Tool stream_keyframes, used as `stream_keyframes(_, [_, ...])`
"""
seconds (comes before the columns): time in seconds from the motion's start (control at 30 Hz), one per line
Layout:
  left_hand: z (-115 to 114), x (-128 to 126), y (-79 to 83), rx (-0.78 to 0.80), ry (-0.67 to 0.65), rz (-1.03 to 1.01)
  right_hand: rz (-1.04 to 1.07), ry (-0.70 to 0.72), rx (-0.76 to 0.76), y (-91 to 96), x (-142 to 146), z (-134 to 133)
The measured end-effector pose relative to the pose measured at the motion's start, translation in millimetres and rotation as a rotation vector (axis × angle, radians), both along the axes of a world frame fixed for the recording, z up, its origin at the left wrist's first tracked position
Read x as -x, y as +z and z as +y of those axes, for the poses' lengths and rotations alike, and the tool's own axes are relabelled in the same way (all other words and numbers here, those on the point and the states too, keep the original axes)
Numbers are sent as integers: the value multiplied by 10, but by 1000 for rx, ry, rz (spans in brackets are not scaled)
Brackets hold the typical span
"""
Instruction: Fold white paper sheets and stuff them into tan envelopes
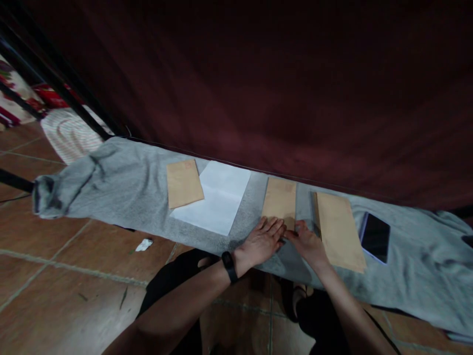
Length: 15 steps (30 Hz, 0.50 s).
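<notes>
My left hand [261, 241], with a black band on the wrist, lies flat with its fingers stretched over the near end of a brown envelope [280, 198] on a grey cloth [125, 187]. My right hand [307, 242] rests just beside it, fingers curled down and pressing on the same envelope's near edge. A stack of brown envelopes [338, 229] lies right of my right hand, almost touching it. Further left a white sheet [218, 197] lies unfolded, with another brown envelope [184, 183] overlapping its left corner.
A dark phone [375, 236] lies on the cloth at the right. A dark red curtain [277, 84] hangs behind. Black metal bars [55, 79] and striped fabric [70, 133] stand at the left. A paper scrap [143, 244] lies on the brown tiled floor [62, 291].
</notes>
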<state>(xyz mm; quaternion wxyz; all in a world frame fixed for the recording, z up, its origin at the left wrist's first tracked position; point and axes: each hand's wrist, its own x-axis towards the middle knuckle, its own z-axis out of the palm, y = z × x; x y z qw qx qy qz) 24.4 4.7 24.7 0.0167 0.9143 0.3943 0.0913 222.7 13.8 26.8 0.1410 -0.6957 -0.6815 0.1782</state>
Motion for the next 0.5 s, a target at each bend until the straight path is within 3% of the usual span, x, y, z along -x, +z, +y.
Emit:
stream_keyframes(0.1, [10, -3, 8, -11, -2, 6, -84, 52, -180, -27, -1, -16])
stream_keyframes(0.2, [24, -17, 6, 1, 1, 3, 33, 179, -286, -68, 68, 63])
stream_keyframes(0.33, [17, -35, -10, 63, 6, -14, 173, 389, -205, -105, 243, 183])
stream_keyframes(0.5, [-26, -9, 1, 132, 11, -76, 124, 436, -60, -49, 368, 241])
